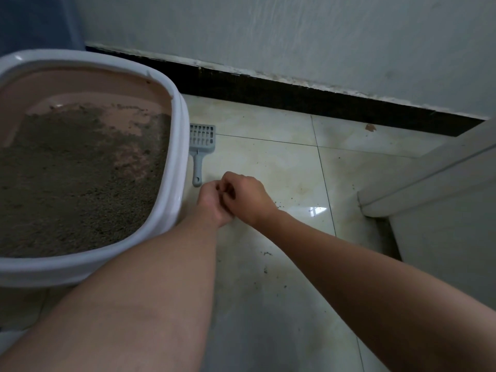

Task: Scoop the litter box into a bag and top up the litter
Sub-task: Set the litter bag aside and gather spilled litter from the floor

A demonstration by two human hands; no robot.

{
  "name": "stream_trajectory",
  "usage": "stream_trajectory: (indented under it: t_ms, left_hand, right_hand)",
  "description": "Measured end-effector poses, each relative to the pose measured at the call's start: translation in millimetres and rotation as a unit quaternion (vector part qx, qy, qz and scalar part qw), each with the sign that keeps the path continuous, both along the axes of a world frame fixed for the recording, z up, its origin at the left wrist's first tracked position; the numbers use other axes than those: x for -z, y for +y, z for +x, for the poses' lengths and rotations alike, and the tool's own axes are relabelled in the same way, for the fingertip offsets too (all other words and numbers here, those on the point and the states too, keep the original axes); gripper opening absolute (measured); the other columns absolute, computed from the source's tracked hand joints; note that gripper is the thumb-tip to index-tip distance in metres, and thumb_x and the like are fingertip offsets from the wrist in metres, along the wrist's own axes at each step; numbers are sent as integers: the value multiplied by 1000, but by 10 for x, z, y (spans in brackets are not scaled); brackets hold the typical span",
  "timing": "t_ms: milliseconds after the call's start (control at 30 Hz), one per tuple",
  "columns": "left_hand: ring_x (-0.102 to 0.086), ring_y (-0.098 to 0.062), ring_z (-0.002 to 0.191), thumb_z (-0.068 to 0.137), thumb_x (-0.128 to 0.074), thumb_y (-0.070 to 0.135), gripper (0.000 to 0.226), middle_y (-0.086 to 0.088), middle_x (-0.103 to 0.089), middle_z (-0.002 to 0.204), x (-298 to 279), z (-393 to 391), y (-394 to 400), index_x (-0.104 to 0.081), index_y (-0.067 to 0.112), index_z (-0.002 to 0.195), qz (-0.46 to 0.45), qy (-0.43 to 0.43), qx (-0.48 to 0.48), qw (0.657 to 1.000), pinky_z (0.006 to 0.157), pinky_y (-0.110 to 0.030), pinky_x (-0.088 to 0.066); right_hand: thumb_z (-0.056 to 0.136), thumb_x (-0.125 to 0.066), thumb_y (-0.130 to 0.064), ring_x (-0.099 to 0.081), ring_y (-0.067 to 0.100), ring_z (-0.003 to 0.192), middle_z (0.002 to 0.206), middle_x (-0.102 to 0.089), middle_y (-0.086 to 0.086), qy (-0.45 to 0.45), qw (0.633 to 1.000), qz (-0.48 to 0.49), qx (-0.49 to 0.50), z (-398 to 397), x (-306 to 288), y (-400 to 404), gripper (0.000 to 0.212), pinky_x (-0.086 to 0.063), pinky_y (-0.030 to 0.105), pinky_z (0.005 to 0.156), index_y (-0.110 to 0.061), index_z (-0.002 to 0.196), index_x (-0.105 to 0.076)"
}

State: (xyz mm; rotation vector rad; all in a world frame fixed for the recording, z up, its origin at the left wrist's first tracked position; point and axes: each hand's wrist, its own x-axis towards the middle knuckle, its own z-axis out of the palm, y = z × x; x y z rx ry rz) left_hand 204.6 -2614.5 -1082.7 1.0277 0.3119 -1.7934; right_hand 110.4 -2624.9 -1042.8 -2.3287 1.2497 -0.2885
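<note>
Glossy pale floor tiles (268,162) fill the centre and lower frame; a dark skirting board (295,95) crosses the upper frame beneath a white wall (295,36). A white door frame (429,178) stands at right; a small brown scrap (370,127) lies near the skirting.

both bare forearms reach forward and down, converging at centre. left hand (213,204) and right hand (245,196) meet, touching, fingers of both curled inward toward each other. right hand back faces up, wrist bent slightly. whether fingers pinch anything small between them cannot be told. left forearm nearer camera.
</note>
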Motion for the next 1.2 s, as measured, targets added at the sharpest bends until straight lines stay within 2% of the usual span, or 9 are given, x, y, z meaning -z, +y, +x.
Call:
stream_trajectory:
  t_ms: [67, 167, 267, 333, 433, 533, 800, 1033, 1200]
  left_hand:
    - [-64, -20, 84, 90, -32, 13, 29, -7, -65, 83, -34, -27, -3, -59, 11, 80, -11, 1, 0, 1000, 99, -31, -46]
    - [-69, -22, 72, 99, -30, 18, 38, -11, -71, 77, -105, -87, 5, -64, 4, 89, -20, -1, -12, 1000, 72, -33, -53]
    - [-67, -33, 100, 102, -29, 20, 44, -22, -71, 106, -110, -124, 28, -64, -6, 110, -17, 10, -41, 999, 88, -45, -53]
    - [-66, -34, 104, 101, -29, 19, 44, -22, -71, 108, -83, -131, 47, -63, -7, 111, -4, 12, -50, 999, 95, -47, -51]
    - [-66, -33, 103, 100, -27, 18, 45, -21, -72, 105, -32, -139, 67, -64, -6, 109, 8, 15, -53, 998, 97, -46, -50]
    - [-66, -33, 103, 100, -27, 19, 46, -20, -71, 105, -46, -140, 60, -64, -6, 109, 5, 16, -55, 998, 96, -46, -50]
    - [-67, -33, 103, 100, -27, 20, 47, -20, -72, 107, -63, -69, 77, -64, -5, 110, 5, 6, -58, 998, 96, -46, -51]
    - [-66, -33, 105, 100, -26, 21, 47, -20, -71, 109, -42, -55, 127, -64, -5, 110, 13, 0, -53, 999, 100, -46, -49]
    - [-67, -33, 102, 101, -27, 23, 48, -20, -72, 105, -39, -88, 105, -64, -5, 111, 18, -25, -32, 999, 95, -45, -50]
  right_hand:
    - [83, -55, -12, -61, 25, 75, 81, -69, 4, -9, 1000, -5, 1, -41, -18, -23, 12, -49, 34, 69, -14, 92, -63]
    - [85, -56, -15, -63, 17, 71, 78, -69, -2, -51, 997, -22, 61, -208, -58, -148, 9, -51, 29, 65, -18, 90, -63]
    - [87, -57, -14, -62, 14, 72, 79, -68, -4, -61, 981, -28, 184, -546, -22, -320, 9, -49, 25, 67, -18, 90, -64]
    - [88, -56, -15, -63, 20, 83, 90, -68, 1, 36, 979, -1, 202, -800, 100, -396, 14, -49, 27, 74, -16, 98, -66]
    - [87, -63, -26, -57, 26, 101, 113, -58, 8, 169, 972, 68, 150, -979, 313, -334, 33, -45, 30, 83, -12, 117, -61]
    - [83, -69, -31, -52, 22, 100, 110, -53, 5, 138, 978, 64, 141, -967, 400, -230, 38, -41, 27, 77, -12, 115, -59]
    - [89, -55, -15, -57, 28, 85, 93, -58, 8, 195, 975, 30, 103, -946, 390, -180, 9, -44, 32, 70, -9, 94, -61]
    - [87, -48, -2, -57, 28, 89, 97, -59, 10, 249, 964, 20, 96, -867, 367, -185, 18, -38, 30, 68, -9, 100, -59]
    - [88, -45, -5, -56, 26, 79, 88, -60, 7, 139, 986, 22, 92, -832, 372, -167, 14, -42, 32, 67, -10, 89, -59]
